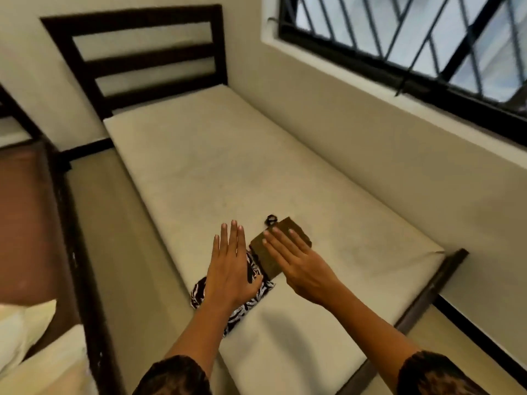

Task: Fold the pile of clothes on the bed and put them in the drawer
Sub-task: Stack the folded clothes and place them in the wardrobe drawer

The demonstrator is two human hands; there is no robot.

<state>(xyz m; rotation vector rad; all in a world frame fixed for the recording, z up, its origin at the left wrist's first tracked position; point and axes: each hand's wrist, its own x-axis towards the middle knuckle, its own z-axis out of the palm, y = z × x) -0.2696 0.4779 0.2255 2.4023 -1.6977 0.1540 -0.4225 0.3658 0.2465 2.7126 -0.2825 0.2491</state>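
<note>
Bed: bare cream mattress [199,166], smooth, rect., on dark slatted wood frame [142,61].
Task items lie toward mattress's left edge, nearer the foot end.
Item 1: black-and-white leaf-print fabric [199,292], soft, edges rumpled, under left hand [231,266].
Item 2: brown cloth [261,256], folded to a flat rectangle, just beside item 1, under right hand [296,260].
Grip, both hands: fingers straight, laid flat, clasping nothing.
Small dark ring-shaped obj. [270,219] at brown cloth's far corner; type unclear.
Barred window [413,38] at right.
</note>
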